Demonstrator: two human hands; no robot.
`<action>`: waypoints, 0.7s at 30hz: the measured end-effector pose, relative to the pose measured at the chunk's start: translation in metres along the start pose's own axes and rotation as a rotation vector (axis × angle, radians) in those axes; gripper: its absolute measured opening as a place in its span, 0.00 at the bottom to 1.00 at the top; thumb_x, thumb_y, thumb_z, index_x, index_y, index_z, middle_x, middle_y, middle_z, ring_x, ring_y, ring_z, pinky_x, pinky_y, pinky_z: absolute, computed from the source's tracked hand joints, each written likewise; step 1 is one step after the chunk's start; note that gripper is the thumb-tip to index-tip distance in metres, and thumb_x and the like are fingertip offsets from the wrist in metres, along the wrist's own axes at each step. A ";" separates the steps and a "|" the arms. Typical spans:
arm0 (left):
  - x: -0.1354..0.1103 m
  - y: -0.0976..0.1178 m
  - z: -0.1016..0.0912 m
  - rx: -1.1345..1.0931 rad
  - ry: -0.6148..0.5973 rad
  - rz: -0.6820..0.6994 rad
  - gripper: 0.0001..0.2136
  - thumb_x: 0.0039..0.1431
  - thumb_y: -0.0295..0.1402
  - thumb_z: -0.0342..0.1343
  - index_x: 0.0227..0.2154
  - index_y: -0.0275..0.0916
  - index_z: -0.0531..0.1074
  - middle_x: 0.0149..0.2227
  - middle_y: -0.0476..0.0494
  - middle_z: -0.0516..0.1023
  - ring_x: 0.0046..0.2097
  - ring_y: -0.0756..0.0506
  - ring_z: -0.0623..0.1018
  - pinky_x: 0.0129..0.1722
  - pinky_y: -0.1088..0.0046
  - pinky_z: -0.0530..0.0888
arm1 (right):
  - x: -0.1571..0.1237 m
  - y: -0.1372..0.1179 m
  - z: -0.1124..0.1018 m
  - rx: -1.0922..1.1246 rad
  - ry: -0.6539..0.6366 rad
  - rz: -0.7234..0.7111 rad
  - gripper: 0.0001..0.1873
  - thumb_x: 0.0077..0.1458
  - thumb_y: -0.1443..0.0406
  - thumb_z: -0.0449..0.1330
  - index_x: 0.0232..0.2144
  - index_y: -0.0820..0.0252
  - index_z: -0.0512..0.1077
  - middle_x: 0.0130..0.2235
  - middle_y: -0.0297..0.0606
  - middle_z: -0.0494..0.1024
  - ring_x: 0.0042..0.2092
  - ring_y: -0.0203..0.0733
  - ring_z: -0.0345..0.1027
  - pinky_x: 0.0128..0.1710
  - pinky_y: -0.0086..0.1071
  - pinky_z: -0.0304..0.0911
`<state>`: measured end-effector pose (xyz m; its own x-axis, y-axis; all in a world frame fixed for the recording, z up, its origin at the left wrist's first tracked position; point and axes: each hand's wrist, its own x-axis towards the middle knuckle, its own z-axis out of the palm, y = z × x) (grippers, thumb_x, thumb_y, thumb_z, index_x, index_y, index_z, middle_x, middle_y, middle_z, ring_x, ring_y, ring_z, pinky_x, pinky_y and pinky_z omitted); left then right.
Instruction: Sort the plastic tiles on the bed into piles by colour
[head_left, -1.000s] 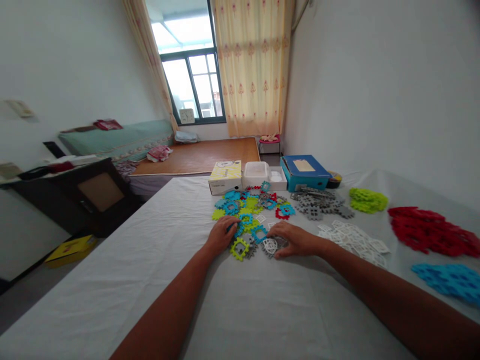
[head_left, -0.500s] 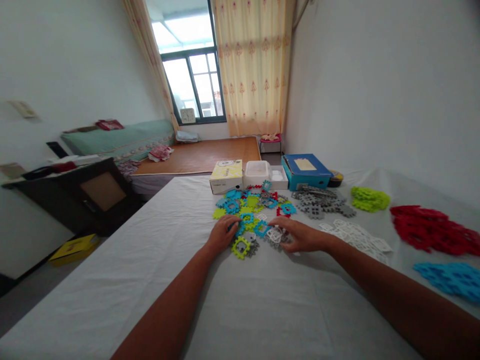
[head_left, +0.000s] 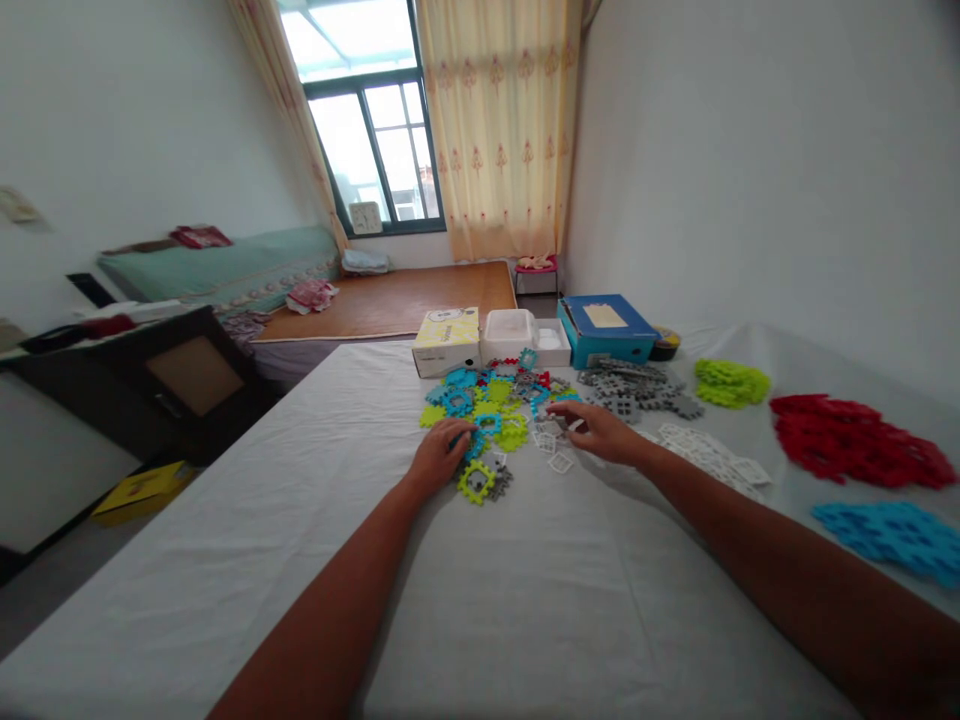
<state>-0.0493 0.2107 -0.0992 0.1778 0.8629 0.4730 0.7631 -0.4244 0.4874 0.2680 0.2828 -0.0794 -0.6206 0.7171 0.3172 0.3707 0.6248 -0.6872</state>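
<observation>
My left hand [head_left: 439, 455] rests on the cloth at the near left of a mixed pile, its fingers curled over a blue interlocking plastic piece [head_left: 475, 444]. Just below it lie a lime-green square frame piece [head_left: 475, 482] and a grey piece [head_left: 501, 486]. Over the right side of the pile is my right hand [head_left: 600, 434], its fingers bent and closed around something small and greyish that they largely hide. White square frame pieces [head_left: 559, 462] lie loose below its fingertips. Lime-green toothed pieces [head_left: 511, 436] sit between my hands.
Sorted heaps lie to the right: grey pieces [head_left: 637, 390], lime-green pieces [head_left: 731, 383], white pieces [head_left: 709, 458], red pieces [head_left: 859, 440] and blue pieces [head_left: 892, 538]. Behind the pile stand a yellow-white box [head_left: 448, 345], a white container [head_left: 510, 332] and a blue box [head_left: 607, 330].
My right hand has lifted slightly away from the near side of the pile. The blue and grey pieces beside it are gone from there, exposing white frames. My left hand stays about where it was.
</observation>
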 end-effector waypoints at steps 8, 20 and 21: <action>0.000 0.002 -0.001 -0.008 0.003 -0.006 0.13 0.64 0.35 0.47 0.42 0.42 0.77 0.43 0.43 0.79 0.47 0.44 0.75 0.52 0.60 0.71 | -0.001 -0.010 0.000 -0.043 -0.049 -0.055 0.12 0.50 0.68 0.57 0.37 0.56 0.77 0.39 0.37 0.80 0.41 0.42 0.72 0.40 0.35 0.69; 0.001 0.005 -0.003 0.050 0.084 0.081 0.13 0.63 0.34 0.49 0.45 0.42 0.75 0.46 0.42 0.78 0.51 0.43 0.74 0.55 0.59 0.68 | 0.004 -0.002 0.010 0.319 0.031 0.068 0.12 0.56 0.57 0.58 0.38 0.58 0.68 0.35 0.37 0.77 0.36 0.39 0.72 0.36 0.34 0.69; 0.001 0.009 -0.004 0.067 0.087 0.117 0.13 0.63 0.34 0.50 0.47 0.42 0.75 0.47 0.42 0.78 0.53 0.43 0.72 0.57 0.59 0.67 | 0.005 -0.004 0.011 0.393 0.010 0.083 0.13 0.56 0.55 0.58 0.37 0.58 0.68 0.35 0.36 0.77 0.36 0.39 0.72 0.34 0.33 0.70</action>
<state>-0.0449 0.2069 -0.0913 0.2156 0.7803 0.5871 0.7807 -0.4989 0.3763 0.2561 0.2803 -0.0818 -0.5921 0.7643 0.2557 0.1249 0.4004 -0.9078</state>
